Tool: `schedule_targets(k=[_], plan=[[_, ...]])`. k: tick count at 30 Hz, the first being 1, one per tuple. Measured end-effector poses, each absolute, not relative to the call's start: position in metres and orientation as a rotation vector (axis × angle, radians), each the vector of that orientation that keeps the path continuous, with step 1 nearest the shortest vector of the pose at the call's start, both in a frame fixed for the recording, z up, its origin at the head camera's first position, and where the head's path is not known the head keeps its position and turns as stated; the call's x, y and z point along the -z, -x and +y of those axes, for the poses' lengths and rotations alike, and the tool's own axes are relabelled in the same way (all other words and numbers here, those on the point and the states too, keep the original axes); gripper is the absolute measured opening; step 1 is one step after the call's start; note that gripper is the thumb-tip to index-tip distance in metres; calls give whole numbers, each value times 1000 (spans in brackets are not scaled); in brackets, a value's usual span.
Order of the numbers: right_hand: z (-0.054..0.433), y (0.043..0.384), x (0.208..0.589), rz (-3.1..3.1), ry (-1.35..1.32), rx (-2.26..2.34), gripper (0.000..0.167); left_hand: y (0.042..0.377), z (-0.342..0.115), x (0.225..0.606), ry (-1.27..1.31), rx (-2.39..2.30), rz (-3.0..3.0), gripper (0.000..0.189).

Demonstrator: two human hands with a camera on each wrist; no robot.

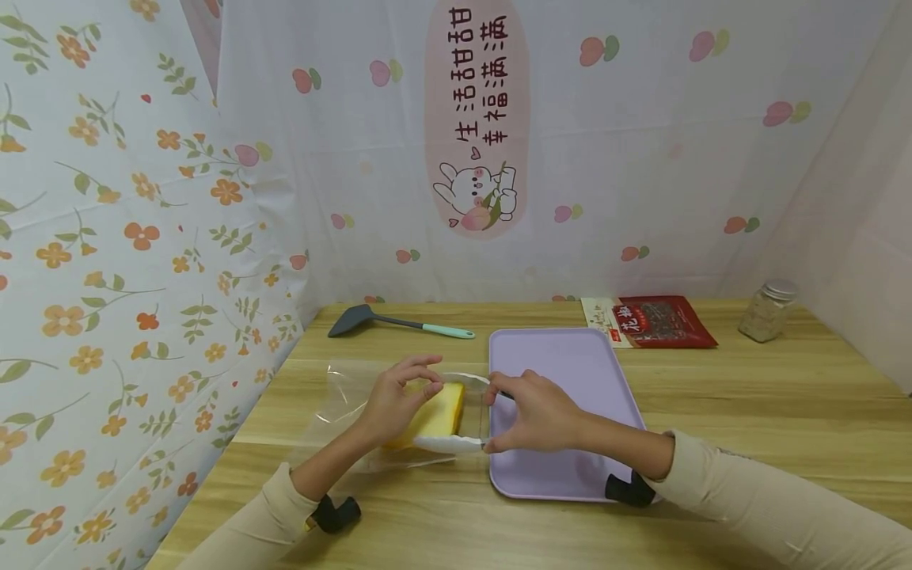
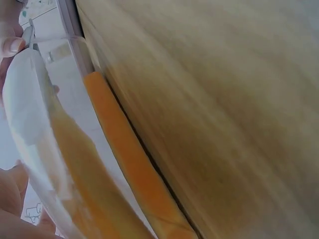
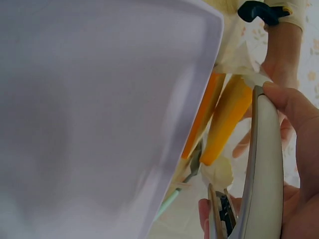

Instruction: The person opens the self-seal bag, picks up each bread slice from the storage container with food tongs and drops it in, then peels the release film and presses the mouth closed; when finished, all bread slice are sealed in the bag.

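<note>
A yellow slab (image 1: pixel 442 410) with a pale top and an orange-yellow side shows through a clear plastic bag (image 1: pixel 342 396). Loosely curved fingers of my left hand (image 1: pixel 402 396) lie over it, thumb and forefinger slightly apart. My right hand (image 1: pixel 537 412) grips a white two-armed object (image 3: pixel 266 169) with grey edges, its arms spread around the slab's near end. Thumb and fingers hold separate arms; its exact kind cannot be told. In the left wrist view an orange slab (image 2: pixel 134 159) rests low by the table, beside the slab between the white arms.
A lilac tray (image 1: pixel 570 356) stands right of the bag, beneath my right hand. Behind lie a grey spatula (image 1: pixel 399 321) with a mint handle and a red and cream packet (image 1: pixel 659 321). A lidded glass jar (image 1: pixel 768 313) stands at the back right of the wooden table (image 1: pixel 406 522).
</note>
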State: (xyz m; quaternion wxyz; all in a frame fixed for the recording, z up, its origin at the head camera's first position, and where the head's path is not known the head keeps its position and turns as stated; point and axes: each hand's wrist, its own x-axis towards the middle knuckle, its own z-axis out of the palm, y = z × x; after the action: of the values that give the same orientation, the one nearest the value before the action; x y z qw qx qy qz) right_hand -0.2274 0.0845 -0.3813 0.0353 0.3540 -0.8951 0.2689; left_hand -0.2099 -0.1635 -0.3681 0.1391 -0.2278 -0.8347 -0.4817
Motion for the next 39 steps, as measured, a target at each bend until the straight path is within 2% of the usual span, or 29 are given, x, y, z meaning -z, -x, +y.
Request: schedule_targets(k=[3, 10, 39], plan=[[85, 228, 380, -2765, -1099, -844, 49, 208, -163, 368, 637, 1423, -2411, 5], [85, 231, 380, -2777, -1144, -851, 49, 232, -175, 396, 671, 1459, -2415, 8], [85, 228, 381, -2700, -1120, -695, 62, 239, -181, 401, 720, 1355, -2438, 11]])
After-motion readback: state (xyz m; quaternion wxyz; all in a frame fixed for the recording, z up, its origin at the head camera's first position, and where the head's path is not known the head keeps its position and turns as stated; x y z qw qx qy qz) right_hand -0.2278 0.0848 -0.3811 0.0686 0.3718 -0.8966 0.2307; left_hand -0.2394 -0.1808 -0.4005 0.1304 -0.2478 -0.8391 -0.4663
